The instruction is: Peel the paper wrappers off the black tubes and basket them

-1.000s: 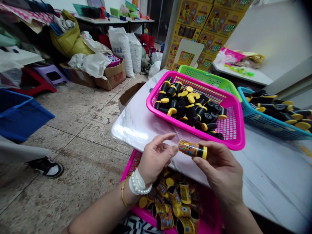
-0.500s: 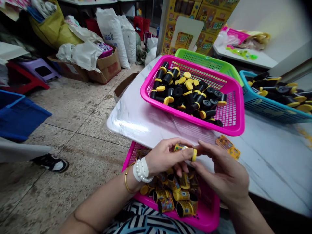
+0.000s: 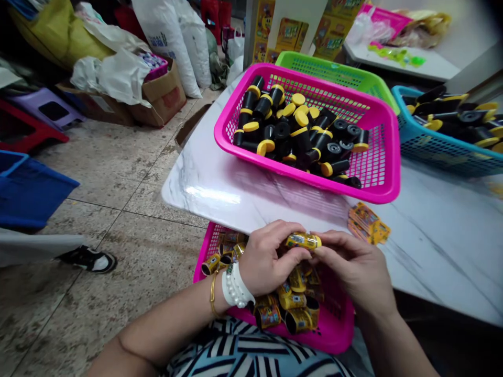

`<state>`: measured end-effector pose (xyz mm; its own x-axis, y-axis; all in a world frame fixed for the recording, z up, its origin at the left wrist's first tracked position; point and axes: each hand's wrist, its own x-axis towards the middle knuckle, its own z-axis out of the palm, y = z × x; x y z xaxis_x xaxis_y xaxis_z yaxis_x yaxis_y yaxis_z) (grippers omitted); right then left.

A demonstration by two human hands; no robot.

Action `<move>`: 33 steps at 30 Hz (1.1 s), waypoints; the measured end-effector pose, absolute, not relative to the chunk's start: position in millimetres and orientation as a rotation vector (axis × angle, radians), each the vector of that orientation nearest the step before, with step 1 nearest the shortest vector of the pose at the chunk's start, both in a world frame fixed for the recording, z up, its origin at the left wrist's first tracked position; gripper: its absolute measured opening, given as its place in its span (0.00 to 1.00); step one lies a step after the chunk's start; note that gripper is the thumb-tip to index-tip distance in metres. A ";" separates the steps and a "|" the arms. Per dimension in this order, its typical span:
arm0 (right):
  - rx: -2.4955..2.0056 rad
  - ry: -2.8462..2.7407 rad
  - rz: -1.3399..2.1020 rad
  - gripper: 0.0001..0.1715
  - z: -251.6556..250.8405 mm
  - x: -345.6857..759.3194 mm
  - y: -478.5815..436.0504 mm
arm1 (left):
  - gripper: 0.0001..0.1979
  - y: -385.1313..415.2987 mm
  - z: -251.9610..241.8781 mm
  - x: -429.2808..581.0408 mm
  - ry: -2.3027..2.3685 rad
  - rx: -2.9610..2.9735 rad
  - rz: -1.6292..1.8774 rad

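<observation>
— Both hands have drawn together since a moment ago. What's between them?
— A small tube (image 3: 303, 241) in a glossy yellow printed wrap, lying sideways, with a yellow cap at its right end.
— Who has hold of it?
— The left hand (image 3: 271, 257) grips it with curled fingers, and the right hand (image 3: 353, 266) clasps the capped end.
— Where is it, relative to the marble table (image 3: 251, 201)?
— Just past the near edge, over a pink basket (image 3: 338, 340) of wrapped tubes (image 3: 298, 320). A stack of printed labels (image 3: 367, 225) lies on the table, just to the right.
</observation>
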<state>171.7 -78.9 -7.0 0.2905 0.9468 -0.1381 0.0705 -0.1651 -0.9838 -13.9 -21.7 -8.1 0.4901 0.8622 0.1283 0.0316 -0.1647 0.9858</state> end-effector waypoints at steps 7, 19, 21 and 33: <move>-1.434 -0.981 1.251 0.18 1.3 171.5 -82.2 | 0.12 -18.7 -6.5 -17.4 0.733 1.401 0.799; -1.437 -1.055 1.130 0.09 -0.9 164.5 -82.6 | 0.09 -12.2 -4.6 -19.4 0.566 1.558 0.877; -1.420 -0.983 1.238 0.10 -1.8 164.0 -81.0 | 0.11 -12.4 -6.8 -19.0 0.576 1.552 0.903; -1.391 -1.134 0.974 0.16 -5.5 163.0 -79.6 | 0.13 -7.2 -4.5 -23.9 0.702 1.120 0.667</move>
<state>163.0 -79.6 -5.5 0.2209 0.9750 0.0227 0.1254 -0.0053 -0.9921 -23.9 -7.2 -4.5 0.6111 0.7748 -0.1619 -0.1222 0.2944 0.9478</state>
